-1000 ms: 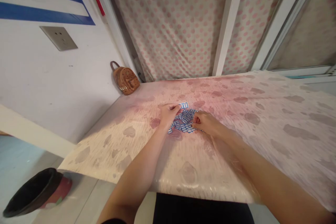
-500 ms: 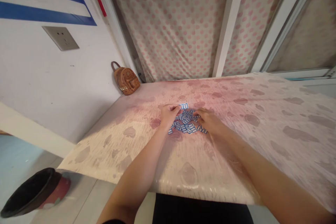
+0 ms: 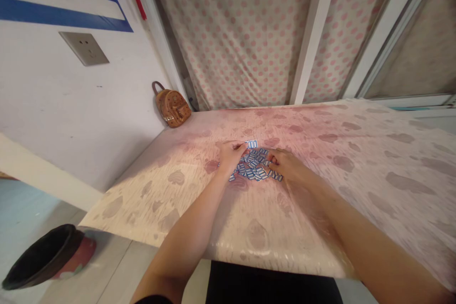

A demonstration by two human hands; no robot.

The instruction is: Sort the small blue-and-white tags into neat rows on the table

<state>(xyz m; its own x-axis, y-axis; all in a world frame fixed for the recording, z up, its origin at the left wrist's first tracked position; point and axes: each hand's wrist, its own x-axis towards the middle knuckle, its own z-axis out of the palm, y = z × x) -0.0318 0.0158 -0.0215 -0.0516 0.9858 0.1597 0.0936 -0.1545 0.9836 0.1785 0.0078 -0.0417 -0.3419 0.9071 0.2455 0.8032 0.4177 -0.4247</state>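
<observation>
Many small white pieces with blue edges, like little cards or tiles, lie in a loose pile (image 3: pixel 251 166) on the table. My left hand (image 3: pixel 231 156) is at the pile's far left side, thumb and fingers pinched at the left end of a white card with blue bars (image 3: pixel 252 144). That card sits just beyond the pile. At the pile's right side, my right hand (image 3: pixel 283 161) has its fingers curled inward over the pieces. Whether a piece is between those fingers is hidden.
A patterned pinkish cloth covers the table (image 3: pixel 256 237). A small brown backpack-shaped bag (image 3: pixel 173 108) leans in the far left corner by the wall. Below the left edge stands a dark-rimmed bin (image 3: pixel 50 256) on the floor. Dotted curtains (image 3: pixel 242 33) hang behind the table.
My right hand has drawn slightly to the right, away from the middle of the pile. My left hand keeps its place at the card. The view has shifted a little.
</observation>
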